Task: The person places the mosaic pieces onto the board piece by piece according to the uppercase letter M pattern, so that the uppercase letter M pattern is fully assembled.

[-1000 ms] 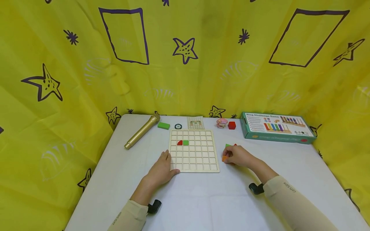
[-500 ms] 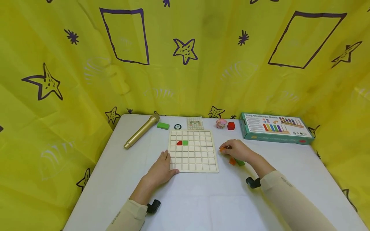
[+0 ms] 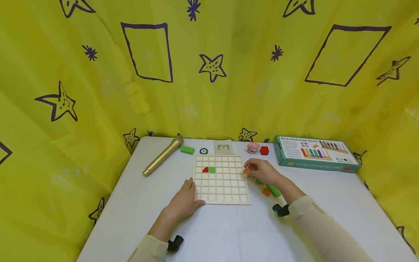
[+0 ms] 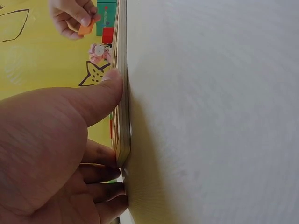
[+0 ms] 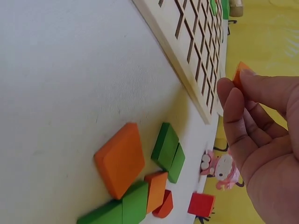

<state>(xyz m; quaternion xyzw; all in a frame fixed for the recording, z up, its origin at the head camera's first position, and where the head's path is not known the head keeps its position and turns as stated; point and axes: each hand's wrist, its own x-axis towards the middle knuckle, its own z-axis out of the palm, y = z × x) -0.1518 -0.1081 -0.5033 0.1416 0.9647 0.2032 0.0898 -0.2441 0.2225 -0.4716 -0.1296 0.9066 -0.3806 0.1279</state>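
From the head: holding an orange piece (image 3: 247,170) with the right hand (image 3: 263,171), right at the right edge of the grid board (image 3: 226,185), nearer than half a second ago, when held farther out to its right. Judged to be mid-transfer, not yet set in any cell. Within the board's upper left, seemingly unmoved: a red quarter-round (image 3: 205,170) just beside a green square (image 3: 212,170).

From the left wrist: gripping the board's near left corner with the left hand (image 4: 51,144), thumb against one edge, fingers at the adjoining one; unchanged, so probably steadying it.

From the right wrist: pinching the orange piece between thumb and fingers, raised above the board's level; cannot tell whether over a cell. To the board's right, more exposed now: an orange block (image 5: 122,161), green blocks (image 5: 135,200) and a red piece (image 5: 164,206), lying in a loose cluster, probably still unused.
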